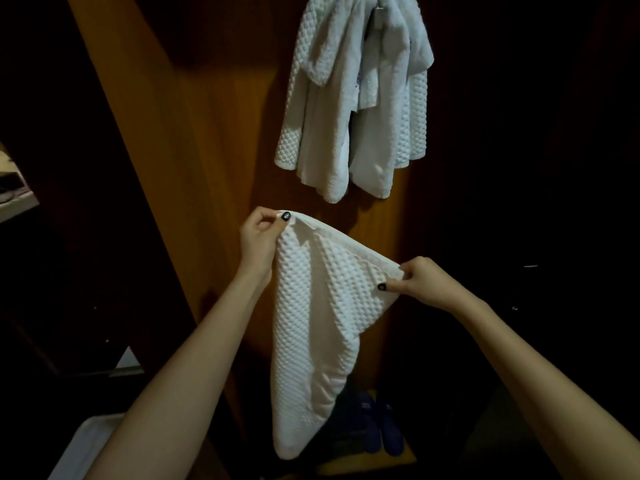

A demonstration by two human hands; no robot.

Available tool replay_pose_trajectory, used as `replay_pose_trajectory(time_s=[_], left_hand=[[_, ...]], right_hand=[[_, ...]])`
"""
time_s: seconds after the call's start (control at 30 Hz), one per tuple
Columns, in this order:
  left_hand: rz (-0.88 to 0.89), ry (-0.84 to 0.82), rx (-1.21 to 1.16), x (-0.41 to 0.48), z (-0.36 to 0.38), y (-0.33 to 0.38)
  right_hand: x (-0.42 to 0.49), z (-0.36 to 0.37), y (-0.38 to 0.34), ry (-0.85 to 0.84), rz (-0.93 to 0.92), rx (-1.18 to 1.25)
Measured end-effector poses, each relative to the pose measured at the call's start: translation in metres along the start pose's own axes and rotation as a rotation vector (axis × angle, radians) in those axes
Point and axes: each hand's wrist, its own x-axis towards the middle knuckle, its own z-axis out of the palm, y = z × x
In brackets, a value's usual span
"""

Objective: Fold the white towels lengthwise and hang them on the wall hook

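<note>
the fingers (268,216) of the left hand (258,237) were curled, pinching with the thumb one top corner of a white waffle towel (311,323), at about 11 o'clock of the cloth; the left thumbnail (286,216) was painted dark. the fingers (412,270) of the right hand (420,282) were curled too, pinching the other top corner at about 3 o'clock, lower than the left, the dark right thumbnail (381,286) pressed on the fabric. between the two pinches the top edge ran on a slant from 10 o'clock down toward 4 o'clock. from it the towel hung in the air, doubled over on itself, narrowing to a rounded end at 6 o'clock. the bare left forearm (194,358) stretched from 7 o'clock of the view, the right forearm (519,348) from 5 o'clock.

at 12 o'clock from the held towel, apart from it, more white towels (353,98) hung bunched on the wall hook (379,8), of which only a small pale bit showed among the folds. behind them stood a wooden panel (207,150), lit in its middle, dark on either side. at 6 o'clock, past the towel's end, a pair of blue slippers (381,427) lay on a wooden surface (363,462). at 7 o'clock a white tray-like thing (86,445) showed beneath the left forearm; what it was could not be told.
</note>
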Motion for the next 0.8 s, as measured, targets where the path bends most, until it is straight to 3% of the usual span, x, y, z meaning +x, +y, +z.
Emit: replay_pose_trajectory(time_s=[0.33, 0.53, 0.8], left_hand=[[0.269, -0.02, 0.449, 0.024, -0.063, 0.016], [0.364, -0.047, 0.715, 0.02, -0.068, 0.004], [0.204, -0.151, 0.957, 0.004, -0.043, -0.034]], right_hand=[[0.043, -0.021, -0.037, 0.213, -0.191, 0.391], [0.07, -0.023, -0.044, 0.396, -0.192, 0.251], [0.074, -0.016, -0.018, 0.06, 0.021, -0.169]])
